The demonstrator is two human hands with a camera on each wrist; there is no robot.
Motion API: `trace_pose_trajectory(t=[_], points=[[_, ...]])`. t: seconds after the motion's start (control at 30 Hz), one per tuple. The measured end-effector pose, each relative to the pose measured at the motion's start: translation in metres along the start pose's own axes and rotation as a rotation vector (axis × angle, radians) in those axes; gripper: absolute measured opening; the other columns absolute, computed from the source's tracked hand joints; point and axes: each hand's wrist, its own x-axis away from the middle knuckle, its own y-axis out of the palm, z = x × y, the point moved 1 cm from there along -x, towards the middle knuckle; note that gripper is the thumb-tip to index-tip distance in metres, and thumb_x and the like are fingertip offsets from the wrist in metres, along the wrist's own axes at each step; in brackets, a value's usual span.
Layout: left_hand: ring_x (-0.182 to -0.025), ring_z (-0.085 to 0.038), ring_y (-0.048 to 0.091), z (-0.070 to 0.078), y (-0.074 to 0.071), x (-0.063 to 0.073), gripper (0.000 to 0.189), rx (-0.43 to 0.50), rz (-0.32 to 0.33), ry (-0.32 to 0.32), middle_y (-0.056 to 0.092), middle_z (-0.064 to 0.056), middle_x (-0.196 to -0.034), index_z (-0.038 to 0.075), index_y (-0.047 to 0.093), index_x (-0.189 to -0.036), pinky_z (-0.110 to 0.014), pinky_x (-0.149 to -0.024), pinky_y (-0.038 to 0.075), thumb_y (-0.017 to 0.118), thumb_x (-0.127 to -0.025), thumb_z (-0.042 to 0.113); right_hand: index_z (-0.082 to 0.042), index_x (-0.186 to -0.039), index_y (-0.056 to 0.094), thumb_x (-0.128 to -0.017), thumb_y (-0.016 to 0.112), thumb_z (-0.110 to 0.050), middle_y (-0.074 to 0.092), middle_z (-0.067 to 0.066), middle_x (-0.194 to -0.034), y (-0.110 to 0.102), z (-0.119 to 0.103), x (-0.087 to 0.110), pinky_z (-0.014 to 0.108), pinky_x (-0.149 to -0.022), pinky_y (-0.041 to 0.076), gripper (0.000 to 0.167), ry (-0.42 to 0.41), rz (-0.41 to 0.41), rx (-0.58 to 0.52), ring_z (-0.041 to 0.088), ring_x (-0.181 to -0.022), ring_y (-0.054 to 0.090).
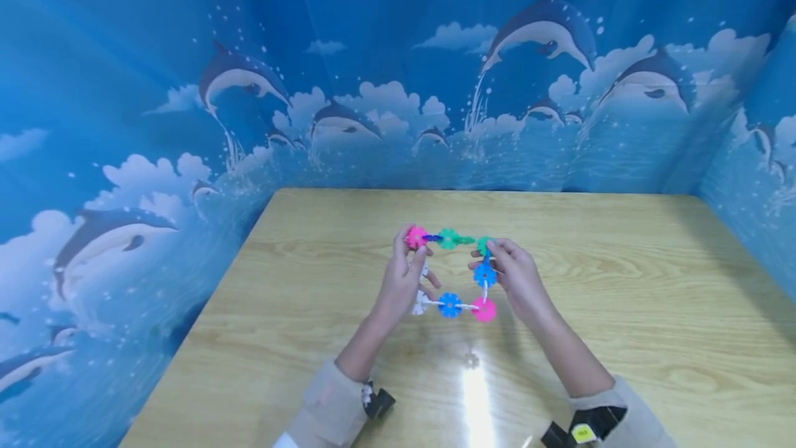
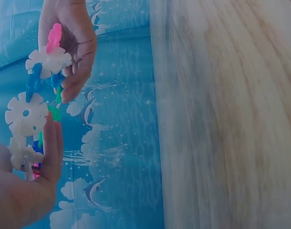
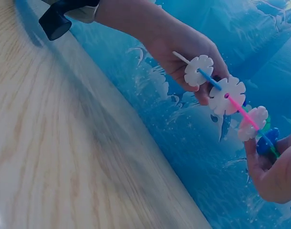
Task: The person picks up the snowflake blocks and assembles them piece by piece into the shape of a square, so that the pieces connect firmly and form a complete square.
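Observation:
Both hands hold up a square ring of linked plastic snowflake discs point(image 1: 450, 305) over the table. The left hand point(image 1: 401, 275) pinches the ring's far left corner at a pink disc point(image 1: 416, 237), its other fingers behind the white discs of the left side. At the far right corner the right hand point(image 1: 516, 275) grips a green disc point(image 1: 484, 246) above a blue disc point(image 1: 485, 274). Another pink disc point(image 1: 484, 310) forms the near right corner. In the left wrist view, white discs point(image 2: 26, 113) run between the hands; the right wrist view shows white discs point(image 3: 226, 96) joined by blue and pink ones.
A light wood-grain table point(image 1: 298, 337) lies beneath the hands, with a bright reflection near its front. A blue dolphin-print curtain point(image 1: 385, 54) hangs behind it and at both sides. Black wrist cameras point(image 1: 378, 401) sit at the cuffs.

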Motion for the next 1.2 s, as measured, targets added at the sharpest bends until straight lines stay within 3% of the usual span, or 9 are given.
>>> trace_pose_trajectory(t=[0.17, 0.43, 0.73, 0.97, 1.2], points=[[-0.072, -0.044, 0.059, -0.0036, 0.0015, -0.0021, 0.05, 0.062, 0.018, -0.062, 0.048, -0.019, -0.113, 0.006, 0.014, -0.144, -0.046, -0.052, 0.054, 0.038, -0.1, 0.011, -0.001, -0.103, 0.05, -0.097, 0.049, -0.023, 0.061, 0.004, -0.087, -0.0037, -0.0008, 0.0, 0.024, -0.069, 0.052, 0.023, -0.014, -0.004, -0.071, 0.017, -0.079, 0.063], [-0.07, -0.039, 0.06, -0.0047, 0.0025, -0.003, 0.052, 0.104, -0.002, -0.083, 0.049, -0.019, -0.115, 0.007, 0.015, -0.144, -0.05, -0.054, 0.053, 0.041, -0.099, 0.012, 0.0, -0.111, 0.05, -0.096, 0.05, -0.023, 0.061, 0.004, -0.085, -0.0036, -0.0009, 0.001, 0.025, -0.07, 0.052, 0.027, -0.021, -0.012, -0.045, 0.016, -0.076, 0.063], [-0.072, -0.047, 0.058, -0.004, 0.0035, -0.0029, 0.054, 0.105, -0.029, -0.068, 0.044, -0.031, -0.121, 0.006, 0.013, -0.144, -0.056, -0.057, 0.051, 0.042, -0.099, 0.013, 0.0, -0.11, 0.05, -0.097, 0.049, -0.019, 0.062, 0.003, -0.083, -0.0028, -0.002, 0.0017, 0.023, -0.065, 0.053, 0.023, -0.045, 0.015, -0.063, 0.015, -0.073, 0.062], [-0.069, -0.04, 0.06, -0.0041, 0.0043, -0.0028, 0.053, 0.101, -0.018, -0.072, 0.048, -0.023, -0.117, 0.008, 0.015, -0.144, -0.054, -0.056, 0.051, 0.042, -0.099, 0.012, 0.0, -0.109, 0.05, -0.097, 0.049, -0.019, 0.063, 0.002, -0.081, -0.0022, -0.0017, 0.0019, 0.022, -0.063, 0.052, 0.023, -0.048, 0.018, -0.07, 0.014, -0.071, 0.062], [-0.07, -0.04, 0.061, -0.0048, 0.0048, -0.0032, 0.047, 0.111, -0.031, -0.043, 0.048, -0.027, -0.115, 0.004, 0.018, -0.143, -0.05, -0.056, 0.053, 0.036, -0.101, 0.014, 0.002, -0.114, 0.048, -0.097, 0.049, -0.02, 0.063, 0.002, -0.082, -0.0018, -0.0021, 0.0024, 0.022, -0.063, 0.053, 0.028, -0.051, 0.023, -0.058, 0.013, -0.071, 0.063]])
